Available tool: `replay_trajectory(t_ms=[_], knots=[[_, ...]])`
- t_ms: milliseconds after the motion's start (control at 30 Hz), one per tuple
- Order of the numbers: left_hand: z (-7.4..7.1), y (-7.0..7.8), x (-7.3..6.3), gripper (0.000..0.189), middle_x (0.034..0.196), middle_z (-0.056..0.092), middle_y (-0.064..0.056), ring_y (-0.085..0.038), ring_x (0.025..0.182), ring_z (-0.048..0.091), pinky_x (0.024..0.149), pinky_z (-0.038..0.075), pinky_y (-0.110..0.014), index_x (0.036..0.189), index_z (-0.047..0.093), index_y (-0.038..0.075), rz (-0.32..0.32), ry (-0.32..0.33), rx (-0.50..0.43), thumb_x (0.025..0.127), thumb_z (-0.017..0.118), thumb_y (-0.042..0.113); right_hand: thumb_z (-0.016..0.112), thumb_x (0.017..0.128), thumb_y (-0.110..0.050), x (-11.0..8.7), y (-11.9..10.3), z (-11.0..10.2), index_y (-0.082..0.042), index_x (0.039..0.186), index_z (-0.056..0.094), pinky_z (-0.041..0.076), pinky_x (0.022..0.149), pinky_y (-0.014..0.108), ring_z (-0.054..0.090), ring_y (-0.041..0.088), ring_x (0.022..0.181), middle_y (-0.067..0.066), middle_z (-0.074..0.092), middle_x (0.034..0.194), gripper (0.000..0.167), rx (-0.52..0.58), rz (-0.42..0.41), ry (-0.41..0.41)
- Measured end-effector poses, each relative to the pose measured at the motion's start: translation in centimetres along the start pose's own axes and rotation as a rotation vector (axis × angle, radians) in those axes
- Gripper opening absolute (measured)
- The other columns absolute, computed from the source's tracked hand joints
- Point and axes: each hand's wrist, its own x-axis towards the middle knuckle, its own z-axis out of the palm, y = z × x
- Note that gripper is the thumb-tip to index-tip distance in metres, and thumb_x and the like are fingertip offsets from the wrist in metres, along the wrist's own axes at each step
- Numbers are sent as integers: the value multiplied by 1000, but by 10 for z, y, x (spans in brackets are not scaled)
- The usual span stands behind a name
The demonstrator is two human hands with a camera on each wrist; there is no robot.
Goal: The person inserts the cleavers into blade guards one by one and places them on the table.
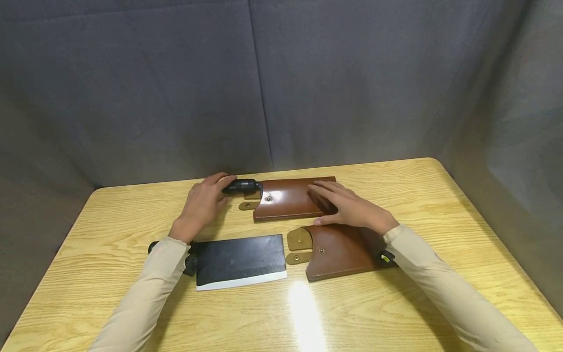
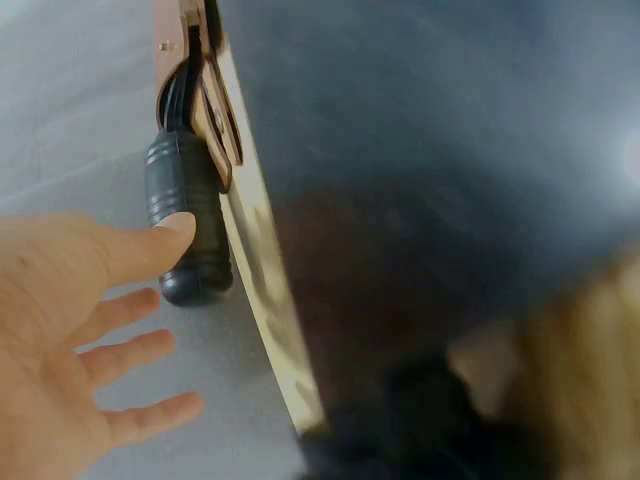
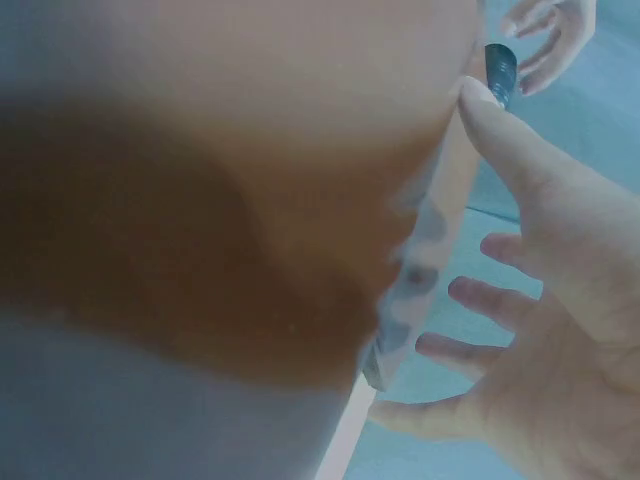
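At the back of the table lies a brown leather sheath (image 1: 290, 195) with a knife's black ridged handle (image 1: 243, 186) sticking out of its left end; the blade is hidden inside. My left hand (image 1: 202, 203) is at the handle's end, and in the left wrist view its thumb lies against the handle (image 2: 185, 190) while the other fingers stay fairly straight and spread. Over the right part of that sheath is my right hand (image 1: 352, 208), fingers extended, thumb near the front sheath; whether it presses cannot be told.
A bare cleaver (image 1: 239, 259) with a dark blade and pale edge lies in front, its handle partly behind my left sleeve (image 1: 164, 259). Right of it is a second brown sheath (image 1: 343, 252) with tan snap straps (image 1: 298, 258). Grey cloth (image 1: 264, 88) stands behind the wooden table (image 1: 246, 322).
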Motion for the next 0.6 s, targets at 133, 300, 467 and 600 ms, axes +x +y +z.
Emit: replay_trajectory(t_ms=[133, 300, 467, 600], knots=[[-3, -9, -11, 61, 157, 49, -22, -43, 140, 52, 99, 50, -65, 151, 55, 11, 4, 8, -27, 95, 77, 7, 81, 91, -45, -5, -4, -1, -8, 163, 35, 23, 123, 64, 28, 41, 156, 20, 32, 168, 93, 3, -3, 3], [-5, -18, -22, 59, 157, 48, -23, -43, 140, 52, 95, 51, -67, 152, 54, 10, 12, 9, -10, 97, 76, 11, 81, 90, -48, -9, -7, -1, -9, 163, 37, 25, 122, 63, 33, 38, 154, 19, 37, 165, 93, -19, -20, 6], [-9, -23, -35, 60, 157, 48, -23, -44, 141, 51, 99, 48, -68, 153, 53, 10, -1, -14, -7, 98, 75, 14, 83, 88, -47, -17, -10, 0, -7, 161, 40, 29, 120, 63, 39, 38, 150, 19, 42, 162, 94, -38, -33, 10], [-14, -31, -48, 61, 152, 53, -22, -45, 137, 55, 100, 49, -66, 153, 53, 9, 10, 5, -73, 97, 76, 14, 84, 87, -48, -22, -16, 1, -3, 158, 43, 32, 119, 63, 43, 38, 146, 18, 46, 157, 94, -43, -38, 1]])
